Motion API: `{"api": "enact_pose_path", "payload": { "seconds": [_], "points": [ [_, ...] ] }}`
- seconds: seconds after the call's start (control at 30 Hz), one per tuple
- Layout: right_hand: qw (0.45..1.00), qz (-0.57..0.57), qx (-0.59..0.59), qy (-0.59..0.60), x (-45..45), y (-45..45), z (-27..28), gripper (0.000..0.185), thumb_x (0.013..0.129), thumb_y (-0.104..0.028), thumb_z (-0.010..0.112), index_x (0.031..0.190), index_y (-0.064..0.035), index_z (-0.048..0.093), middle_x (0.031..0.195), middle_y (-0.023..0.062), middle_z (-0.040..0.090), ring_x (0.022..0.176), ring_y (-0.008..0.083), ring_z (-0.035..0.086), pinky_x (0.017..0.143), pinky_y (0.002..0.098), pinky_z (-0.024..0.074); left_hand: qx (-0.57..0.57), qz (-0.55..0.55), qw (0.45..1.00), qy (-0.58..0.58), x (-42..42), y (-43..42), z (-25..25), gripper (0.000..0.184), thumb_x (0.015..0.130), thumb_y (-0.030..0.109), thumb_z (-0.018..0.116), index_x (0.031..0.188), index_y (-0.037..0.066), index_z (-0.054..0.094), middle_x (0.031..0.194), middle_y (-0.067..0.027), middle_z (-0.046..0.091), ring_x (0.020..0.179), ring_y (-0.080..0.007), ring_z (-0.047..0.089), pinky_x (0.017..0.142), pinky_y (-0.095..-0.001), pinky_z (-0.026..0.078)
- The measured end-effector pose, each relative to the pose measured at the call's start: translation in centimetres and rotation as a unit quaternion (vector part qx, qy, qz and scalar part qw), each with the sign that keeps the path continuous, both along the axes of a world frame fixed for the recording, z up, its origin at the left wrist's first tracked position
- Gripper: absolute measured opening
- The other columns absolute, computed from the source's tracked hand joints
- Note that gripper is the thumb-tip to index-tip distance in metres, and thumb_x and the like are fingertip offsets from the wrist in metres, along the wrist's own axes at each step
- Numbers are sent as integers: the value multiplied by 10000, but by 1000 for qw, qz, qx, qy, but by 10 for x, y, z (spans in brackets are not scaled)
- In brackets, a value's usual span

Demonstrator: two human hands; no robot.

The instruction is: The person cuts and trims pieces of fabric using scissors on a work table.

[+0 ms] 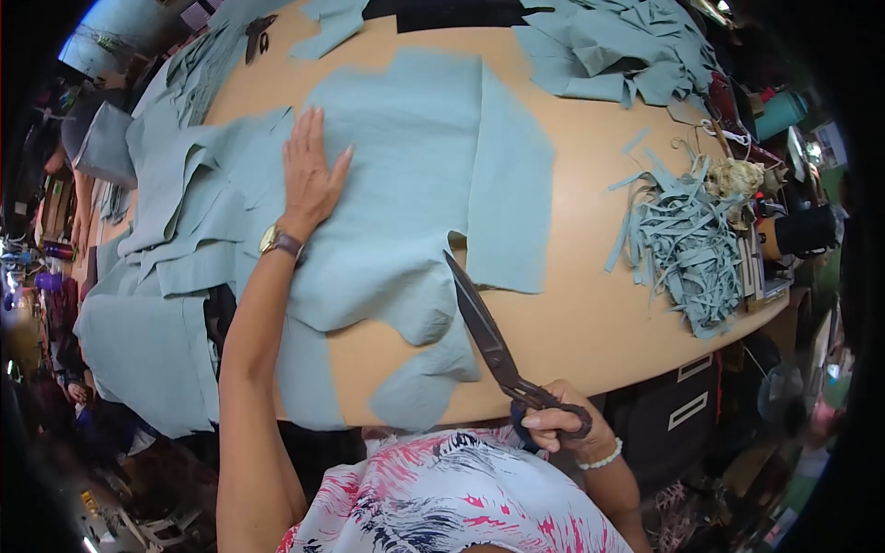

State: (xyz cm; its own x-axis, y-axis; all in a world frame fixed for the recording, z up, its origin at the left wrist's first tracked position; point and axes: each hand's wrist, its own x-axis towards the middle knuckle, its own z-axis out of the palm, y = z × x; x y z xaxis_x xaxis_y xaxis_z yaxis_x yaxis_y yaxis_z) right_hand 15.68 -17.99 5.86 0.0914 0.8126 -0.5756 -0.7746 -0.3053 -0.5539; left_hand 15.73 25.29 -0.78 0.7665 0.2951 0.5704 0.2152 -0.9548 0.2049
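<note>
Here we are, our left hand (315,180) flat on the blue-green cloth (396,138), thumb spread from the fingers, and our right hand (576,426) gripping the tailor's shears (493,346) by the handles, tips at the notched edge. The cloth lies before us on the table (590,323), rippled near the blades; we'd do well to smooth that and cut in long, even strokes. Some right fingers are hidden, we can't tell whether the blades fully meet, and the surroundings blur.

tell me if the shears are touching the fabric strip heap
Apart: the head view shows bare tabletop between the shears in the right hand and the fabric strip heap.
</note>
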Motion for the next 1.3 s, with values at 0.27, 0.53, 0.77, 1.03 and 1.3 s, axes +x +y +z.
{"api": "enact_pose_path", "payload": {
  "seconds": [0.27,0.53,0.77,1.03,1.3],
  "points": [
    [984,128,-74,-101,-12,-11,-5,219,759,-77,615,572,-20,517,445,21,496,363,64,430,371,195,298,-22,183,962,202,-110,-40,-3,641,869,508,404,1341,79,336,1400,-175,278,1299,-337,234,1023,-522,188],
    [980,139,-99,-99,-28,-63,-10,250,756,-84,642,553,-37,504,439,11,496,377,53,440,380,192,299,-7,200,963,178,-177,-124,11,539,888,367,453,1295,22,374,1377,-173,319,1284,-340,268,1024,-488,220],
    [980,98,-123,-123,-43,-93,-11,252,742,-109,644,548,-29,504,442,24,502,377,64,447,380,199,314,-142,-119,979,83,-156,-262,42,432,658,357,713,916,40,571,1197,-155,507,1154,-322,449,959,-499,321],
    [995,36,-59,-68,-50,-98,-23,279,711,-213,657,593,-6,513,462,51,497,393,104,476,373,222,356,-199,-152,967,38,-158,-285,12,192,660,121,711,767,69,559,1079,-82,577,1070,-263,520,919,-468,378],
    [996,46,-53,-57,-40,-85,-23,418,648,-355,691,653,25,517,496,70,497,415,141,499,392,229,382,-228,-190,954,-29,-160,-283,4,195,640,71,713,763,71,561,992,-62,611,964,-234,577,867,-440,432]
  ]
}}
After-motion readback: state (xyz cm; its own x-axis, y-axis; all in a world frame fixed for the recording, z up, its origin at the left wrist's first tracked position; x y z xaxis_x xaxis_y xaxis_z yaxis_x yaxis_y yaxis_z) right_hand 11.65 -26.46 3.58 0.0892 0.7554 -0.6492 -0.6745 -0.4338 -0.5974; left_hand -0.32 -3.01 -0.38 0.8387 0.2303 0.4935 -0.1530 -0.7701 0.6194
